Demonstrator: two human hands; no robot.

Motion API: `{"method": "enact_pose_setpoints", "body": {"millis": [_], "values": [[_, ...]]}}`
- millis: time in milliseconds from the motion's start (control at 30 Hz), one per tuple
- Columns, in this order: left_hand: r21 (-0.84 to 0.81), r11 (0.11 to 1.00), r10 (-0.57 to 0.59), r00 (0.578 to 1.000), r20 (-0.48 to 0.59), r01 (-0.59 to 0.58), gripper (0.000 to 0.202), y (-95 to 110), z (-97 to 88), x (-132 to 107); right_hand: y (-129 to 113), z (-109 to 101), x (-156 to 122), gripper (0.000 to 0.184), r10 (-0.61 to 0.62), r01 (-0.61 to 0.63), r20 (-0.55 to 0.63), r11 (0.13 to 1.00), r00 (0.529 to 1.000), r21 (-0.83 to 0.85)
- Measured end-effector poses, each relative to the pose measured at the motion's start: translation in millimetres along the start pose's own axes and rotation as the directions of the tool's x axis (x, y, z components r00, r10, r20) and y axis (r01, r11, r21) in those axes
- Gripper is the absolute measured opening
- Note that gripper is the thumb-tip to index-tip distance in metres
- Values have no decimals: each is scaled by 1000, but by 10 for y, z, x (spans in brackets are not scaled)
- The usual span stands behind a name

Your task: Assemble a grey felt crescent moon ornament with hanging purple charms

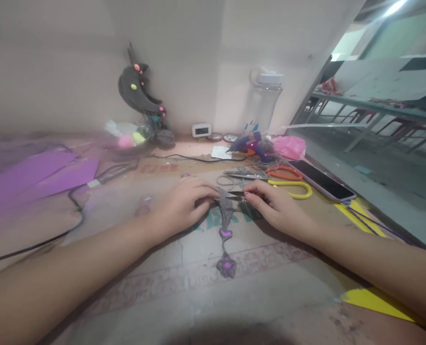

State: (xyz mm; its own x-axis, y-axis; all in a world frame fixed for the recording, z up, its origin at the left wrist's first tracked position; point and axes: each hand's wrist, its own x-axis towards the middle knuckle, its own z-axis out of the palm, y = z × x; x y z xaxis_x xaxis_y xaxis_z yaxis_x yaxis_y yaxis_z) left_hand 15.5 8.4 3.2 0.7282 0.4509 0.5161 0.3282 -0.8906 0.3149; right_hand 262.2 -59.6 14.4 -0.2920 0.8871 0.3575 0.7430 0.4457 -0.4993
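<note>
My left hand (184, 201) is closed, pinching the upper end of a narrow grey felt strip (226, 211) that lies on the table. The strip runs toward me and carries a purple heart (226, 233) and a purple flower-like piece (227, 265) at its near end. My right hand (274, 206) is closed around small thread snips (236, 194), whose blades point left and touch the strip's top edge beside my left fingertips.
Yellow-handled scissors (292, 188) and orange-handled ones (284, 171) lie behind my right hand, with a phone (321, 180), a glue gun (251, 143), a pink bag (289, 146), a clock (201, 130) and a water jug (266, 103). Purple sheets (36, 175), a black cable (74, 203) and a grey felt ornament (139, 91) are at left.
</note>
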Motion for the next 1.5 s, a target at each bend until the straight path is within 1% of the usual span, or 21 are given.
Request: {"method": "enact_pose_setpoints", "body": {"millis": [167,333,500,667,867,967,1033,1100,1167,1300,1500], "values": [[-30,999,43,999,18,-42,20,22,8,11,83,-12,21,18,-7,11,46,996,999,-90],[-9,998,64,997,37,-64,20,43,-7,9,16,-19,-7,18,-63,74,106,992,992,-102],[29,997,72,994,78,-74,19,45,-2,6,8,-11,-5,19,-45,62,127,990,991,-129],[49,995,77,993,89,-82,20,26,15,1,11,-4,0,21,-59,89,175,982,983,-167],[45,997,64,992,108,-70,21,24,20,2,-1,-1,2,20,-80,114,185,977,979,-180],[39,999,5,995,99,-9,21,42,8,1,2,-4,-4,19,-66,94,170,983,983,-160],[45,999,-32,995,98,28,22,52,4,0,10,-5,-14,20,-58,73,115,989,992,-131],[49,998,-39,994,105,34,22,57,5,1,21,-4,-22,21,-57,61,37,992,998,-111],[49,998,-34,994,107,29,22,60,7,3,28,2,-22,21,-58,57,-8,992,998,-111],[40,999,-34,993,114,29,22,71,3,11,23,21,7,19,-63,66,29,987,998,-144],[38,999,-37,994,105,33,22,60,11,7,7,24,22,17,-106,120,86,975,991,-189]]}}
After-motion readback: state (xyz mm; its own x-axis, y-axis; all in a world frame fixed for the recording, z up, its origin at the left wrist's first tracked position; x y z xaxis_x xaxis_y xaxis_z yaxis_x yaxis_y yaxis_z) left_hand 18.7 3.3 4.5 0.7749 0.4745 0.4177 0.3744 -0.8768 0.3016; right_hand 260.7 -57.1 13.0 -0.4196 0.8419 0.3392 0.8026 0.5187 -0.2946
